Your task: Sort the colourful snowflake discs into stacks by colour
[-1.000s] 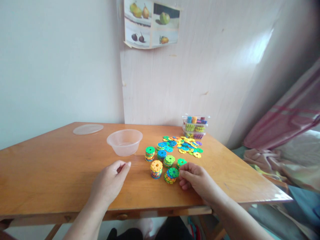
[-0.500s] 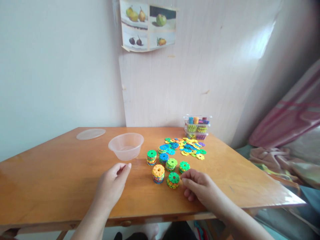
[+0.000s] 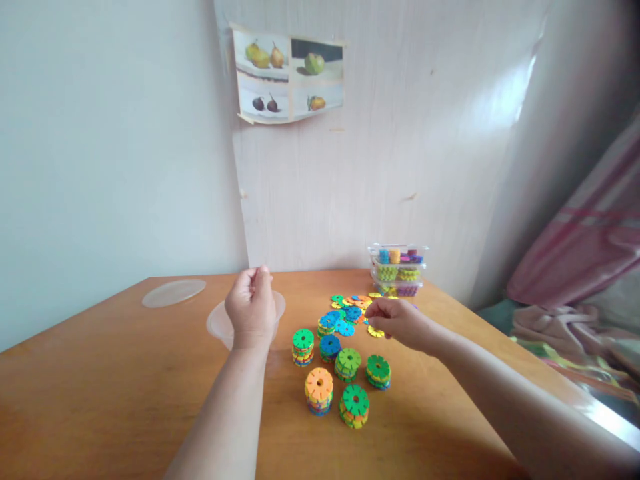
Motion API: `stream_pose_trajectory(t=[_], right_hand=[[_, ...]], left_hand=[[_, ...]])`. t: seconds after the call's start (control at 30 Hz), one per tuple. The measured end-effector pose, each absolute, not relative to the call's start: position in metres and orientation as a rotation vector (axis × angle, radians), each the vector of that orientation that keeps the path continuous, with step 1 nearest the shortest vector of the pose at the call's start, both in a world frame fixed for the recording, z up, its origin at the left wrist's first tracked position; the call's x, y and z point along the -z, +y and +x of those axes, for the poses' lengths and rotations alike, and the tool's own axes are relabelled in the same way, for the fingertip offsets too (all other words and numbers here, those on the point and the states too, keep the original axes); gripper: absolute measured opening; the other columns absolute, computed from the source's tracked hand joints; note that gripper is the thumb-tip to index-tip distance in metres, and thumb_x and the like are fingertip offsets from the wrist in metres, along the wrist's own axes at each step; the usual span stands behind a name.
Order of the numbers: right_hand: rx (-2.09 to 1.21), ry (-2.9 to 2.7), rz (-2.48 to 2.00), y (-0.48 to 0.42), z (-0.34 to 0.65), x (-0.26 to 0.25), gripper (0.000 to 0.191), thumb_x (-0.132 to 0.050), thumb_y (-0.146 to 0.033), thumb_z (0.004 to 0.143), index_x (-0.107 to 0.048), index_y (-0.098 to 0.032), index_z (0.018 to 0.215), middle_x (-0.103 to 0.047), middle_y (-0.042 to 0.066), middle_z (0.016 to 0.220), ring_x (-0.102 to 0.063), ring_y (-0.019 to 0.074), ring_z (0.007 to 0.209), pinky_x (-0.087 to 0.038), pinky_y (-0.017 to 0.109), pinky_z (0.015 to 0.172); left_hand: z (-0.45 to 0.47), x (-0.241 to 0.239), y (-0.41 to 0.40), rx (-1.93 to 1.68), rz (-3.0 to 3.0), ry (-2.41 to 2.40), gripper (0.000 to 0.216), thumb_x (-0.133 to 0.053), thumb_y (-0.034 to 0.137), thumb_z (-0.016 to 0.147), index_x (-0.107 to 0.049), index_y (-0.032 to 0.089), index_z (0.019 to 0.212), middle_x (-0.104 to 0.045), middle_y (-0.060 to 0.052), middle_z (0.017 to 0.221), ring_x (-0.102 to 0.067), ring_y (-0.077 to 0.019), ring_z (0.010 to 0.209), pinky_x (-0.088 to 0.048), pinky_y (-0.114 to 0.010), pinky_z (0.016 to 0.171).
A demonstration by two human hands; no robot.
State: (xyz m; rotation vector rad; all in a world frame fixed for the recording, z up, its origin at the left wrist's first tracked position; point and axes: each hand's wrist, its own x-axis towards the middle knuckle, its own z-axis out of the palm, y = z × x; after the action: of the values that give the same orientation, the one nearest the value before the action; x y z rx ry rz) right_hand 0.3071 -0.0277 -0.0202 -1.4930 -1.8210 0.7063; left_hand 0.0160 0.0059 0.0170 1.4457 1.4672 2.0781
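My left hand (image 3: 251, 303) is raised in front of the clear plastic bowl (image 3: 217, 325), hiding much of it. Its fingers are curled in with the thumb pressed against them, and whatever they may hold is hidden. Over the loose pile of colourful notched plastic discs (image 3: 345, 327) is my right hand (image 3: 393, 321), its fingers bent down and drawn together; I cannot make out anything between them. Nearer to me stand several stacks of the same discs, among them an orange-topped stack (image 3: 319, 390), a green-topped stack (image 3: 355, 403) and a blue-topped stack (image 3: 330, 348).
A flat translucent lid (image 3: 173, 293) lies at the back left of the wooden table (image 3: 100, 387). Clear boxes (image 3: 399, 270) of coloured pieces are piled at the back right. Fruit pictures (image 3: 289, 75) hang on the wall. Fabric (image 3: 545, 333) is heaped beyond the right edge.
My left hand has risen and moved forward in front of the bowl. My right hand has moved away from the near stacks, forward over the loose discs. The view has tilted up slightly.
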Motion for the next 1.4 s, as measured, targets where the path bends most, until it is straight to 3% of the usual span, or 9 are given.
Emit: stream_pose_trajectory(t=[0.1, 0.23, 0.33, 0.43, 0.53, 0.7, 0.9, 1.2, 1.4], right_hand=[[-0.563, -2.055, -1.532, 0.007, 0.303, 0.02, 0.017, -0.063, -0.021, 0.077, -0.07, -0.018, 0.093, -0.057, -0.004, 0.065, -0.05, 0.0116, 0.058, -0.035, 0.024, 0.052], [-0.67, -2.336, -1.484, 0.037, 0.29, 0.012, 0.018, -0.061, -0.018, 0.078, -0.073, -0.018, 0.09, -0.068, -0.001, 0.075, -0.058, 0.0128, 0.067, -0.041, 0.022, 0.058], [-0.693, -2.395, -1.505, 0.056, 0.281, 0.005, 0.021, -0.061, -0.016, 0.074, -0.075, -0.018, 0.09, -0.069, 0.0, 0.072, -0.06, 0.0139, 0.064, -0.041, 0.022, 0.055], [-0.626, -2.43, -1.52, 0.071, 0.276, 0.002, 0.034, -0.066, -0.015, 0.068, -0.077, -0.019, 0.1, -0.073, 0.003, 0.08, -0.062, 0.0164, 0.066, -0.04, 0.023, 0.054], [-0.513, -2.5, -1.529, 0.077, 0.272, 0.003, 0.046, -0.069, -0.021, 0.07, -0.076, -0.022, 0.115, -0.077, 0.006, 0.095, -0.066, 0.0204, 0.075, -0.042, 0.026, 0.059], [-0.324, -2.636, -1.558, 0.078, 0.266, 0.014, 0.043, -0.068, -0.038, 0.078, -0.076, -0.027, 0.119, -0.078, 0.008, 0.109, -0.071, 0.0273, 0.092, -0.044, 0.029, 0.067], [-0.335, -2.572, -1.641, 0.087, 0.264, 0.026, 0.037, -0.071, -0.042, 0.074, -0.079, -0.025, 0.106, -0.079, 0.007, 0.088, -0.069, 0.0237, 0.074, -0.04, 0.028, 0.057], [-0.656, -2.445, -1.382, 0.065, 0.273, -0.008, 0.041, -0.075, -0.045, 0.077, -0.076, -0.022, 0.111, -0.072, 0.004, 0.088, -0.062, 0.016, 0.068, -0.041, 0.025, 0.055], [-0.679, -2.518, -1.314, 0.062, 0.271, -0.005, 0.054, -0.076, -0.048, 0.076, -0.071, -0.022, 0.123, -0.072, 0.003, 0.094, -0.062, 0.0159, 0.07, -0.041, 0.025, 0.055]], left_hand=[[0.016, -0.006, 0.012, -1.993, 1.733, 1.608, 0.033, -0.053, 0.048, 0.094, -0.069, 0.019, 0.091, -0.072, -0.003, 0.084, -0.065, -0.0183, 0.081, -0.047, -0.028, 0.076], [0.006, 0.008, 0.013, -1.946, 2.096, 1.697, 0.03, -0.052, 0.043, 0.097, -0.068, 0.019, 0.088, -0.069, -0.004, 0.081, -0.064, -0.0184, 0.081, -0.046, -0.029, 0.078], [0.002, 0.009, 0.011, -1.955, 2.269, 1.688, 0.026, -0.052, 0.039, 0.098, -0.067, 0.02, 0.088, -0.069, -0.004, 0.081, -0.064, -0.0181, 0.08, -0.046, -0.029, 0.078], [0.002, 0.005, 0.007, -1.983, 2.371, 1.717, 0.023, -0.052, 0.036, 0.098, -0.066, 0.02, 0.088, -0.069, -0.003, 0.081, -0.064, -0.0185, 0.078, -0.045, -0.03, 0.077], [0.004, 0.002, 0.003, -1.953, 2.471, 1.746, 0.021, -0.053, 0.034, 0.098, -0.066, 0.021, 0.088, -0.069, -0.004, 0.081, -0.064, -0.0198, 0.079, -0.045, -0.031, 0.077], [0.005, 0.005, 0.004, -1.871, 2.556, 1.741, 0.019, -0.054, 0.033, 0.096, -0.067, 0.022, 0.088, -0.071, -0.004, 0.083, -0.064, -0.0214, 0.079, -0.045, -0.033, 0.077], [0.004, 0.005, 0.004, -1.828, 2.585, 1.778, 0.019, -0.054, 0.033, 0.097, -0.067, 0.022, 0.088, -0.071, -0.003, 0.082, -0.065, -0.0212, 0.08, -0.044, -0.033, 0.076], [0.006, 0.004, 0.001, -1.83, 2.522, 1.862, 0.023, -0.054, 0.036, 0.097, -0.068, 0.023, 0.086, -0.072, -0.003, 0.082, -0.066, -0.0209, 0.08, -0.044, -0.033, 0.078], [0.005, 0.005, 0.002, -1.824, 2.537, 1.847, 0.021, -0.054, 0.035, 0.097, -0.067, 0.022, 0.086, -0.072, -0.003, 0.081, -0.066, -0.0211, 0.08, -0.044, -0.032, 0.076]])
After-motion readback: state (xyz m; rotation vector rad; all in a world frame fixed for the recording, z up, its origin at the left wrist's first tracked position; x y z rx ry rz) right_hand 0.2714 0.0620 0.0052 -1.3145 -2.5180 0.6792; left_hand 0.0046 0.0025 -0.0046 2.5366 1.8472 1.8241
